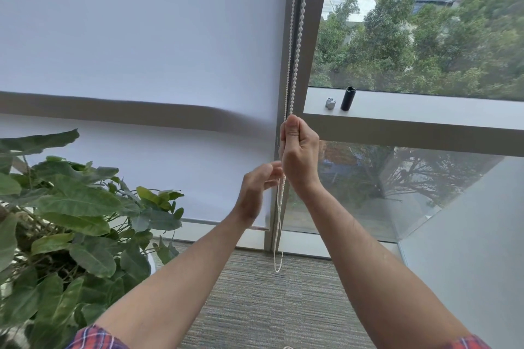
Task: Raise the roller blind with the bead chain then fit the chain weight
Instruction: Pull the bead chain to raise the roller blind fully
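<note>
A white roller blind (136,37) covers the left window pane, with its bottom bar near the floor. The white bead chain (295,45) hangs as a loop along the grey window post and reaches almost to the carpet. My right hand (297,156) is closed in a fist around the chain at sill height. Just below and to the left, my left hand (256,187) is blurred, its fingers apart beside the hanging chain. On the window ledge (411,110) stand a black cylindrical chain weight (348,98) and a small silver piece (330,103).
A large leafy potted plant (71,221) fills the lower left, close to my left arm. Grey carpet (269,306) lies underfoot. A pale slanted panel (467,249) rises on the right. Trees and rooftops show through the right pane.
</note>
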The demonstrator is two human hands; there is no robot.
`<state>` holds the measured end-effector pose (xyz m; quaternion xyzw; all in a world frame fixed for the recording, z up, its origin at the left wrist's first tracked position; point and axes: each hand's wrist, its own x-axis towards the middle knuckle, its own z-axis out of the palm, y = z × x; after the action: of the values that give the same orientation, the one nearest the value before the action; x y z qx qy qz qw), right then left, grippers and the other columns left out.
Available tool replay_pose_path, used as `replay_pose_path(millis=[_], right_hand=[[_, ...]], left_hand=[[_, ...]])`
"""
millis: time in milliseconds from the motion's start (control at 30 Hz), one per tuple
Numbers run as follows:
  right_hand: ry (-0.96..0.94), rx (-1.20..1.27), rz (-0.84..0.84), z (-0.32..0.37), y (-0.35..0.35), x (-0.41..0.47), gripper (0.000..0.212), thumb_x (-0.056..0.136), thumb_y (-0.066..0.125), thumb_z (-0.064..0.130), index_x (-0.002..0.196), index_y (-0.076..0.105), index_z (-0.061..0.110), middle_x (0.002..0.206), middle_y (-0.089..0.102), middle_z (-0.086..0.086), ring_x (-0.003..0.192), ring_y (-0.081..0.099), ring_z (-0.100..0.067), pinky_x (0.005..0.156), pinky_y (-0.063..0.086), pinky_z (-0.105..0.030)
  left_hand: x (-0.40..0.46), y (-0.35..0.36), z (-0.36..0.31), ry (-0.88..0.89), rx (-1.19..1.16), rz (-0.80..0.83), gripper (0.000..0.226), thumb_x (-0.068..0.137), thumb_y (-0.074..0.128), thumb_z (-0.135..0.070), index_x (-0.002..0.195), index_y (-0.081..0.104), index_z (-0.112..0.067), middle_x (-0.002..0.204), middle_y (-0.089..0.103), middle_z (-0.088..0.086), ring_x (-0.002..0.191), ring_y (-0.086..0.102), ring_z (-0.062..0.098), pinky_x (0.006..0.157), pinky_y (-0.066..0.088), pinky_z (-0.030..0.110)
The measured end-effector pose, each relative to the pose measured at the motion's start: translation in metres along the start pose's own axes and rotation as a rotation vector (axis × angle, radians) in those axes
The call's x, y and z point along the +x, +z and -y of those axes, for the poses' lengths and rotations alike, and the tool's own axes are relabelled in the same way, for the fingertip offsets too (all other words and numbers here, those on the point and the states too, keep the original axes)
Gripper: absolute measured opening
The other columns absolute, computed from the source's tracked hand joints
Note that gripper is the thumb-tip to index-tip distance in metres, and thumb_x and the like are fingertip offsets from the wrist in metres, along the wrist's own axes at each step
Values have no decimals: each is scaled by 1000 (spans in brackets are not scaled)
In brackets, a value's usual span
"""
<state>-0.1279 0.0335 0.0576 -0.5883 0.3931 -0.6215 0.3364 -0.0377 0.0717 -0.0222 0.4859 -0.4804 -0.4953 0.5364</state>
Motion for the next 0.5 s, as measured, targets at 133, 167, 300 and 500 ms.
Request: replay_pose_path(millis=[133,167,300,500], right_hand=[[-3,3,6,1,3,-3,41,103,39,28,62,42,28,55,40,14,51,36,-6,52,32,-27],[-2,8,6,1,4,-4,41,103,40,28,62,42,28,53,41,14,50,37,-5,52,33,-25],[-14,34,29,0,6,-6,40,103,40,26,64,49,19,56,46,14,52,41,-9,54,35,-30],[-30,36,7,-1,3,-8,37,101,41,20,67,53,15,59,47,12,53,41,-3,53,35,-29]], left_hand=[[9,-2,-25,110,-38,-65,46,101,33,-36,106,72,-10,103,74,15,102,67,30,95,51,51],[12,-1,-35,148,-65,-58,45,102,33,-37,101,73,-16,98,75,8,97,69,25,90,52,46],[22,9,-73,247,-231,-23,43,101,35,-40,101,73,-18,93,74,-1,95,67,17,89,49,34],[30,27,-121,372,-331,84,44,102,36,-41,109,68,-12,79,61,10,74,58,27,76,51,38]])
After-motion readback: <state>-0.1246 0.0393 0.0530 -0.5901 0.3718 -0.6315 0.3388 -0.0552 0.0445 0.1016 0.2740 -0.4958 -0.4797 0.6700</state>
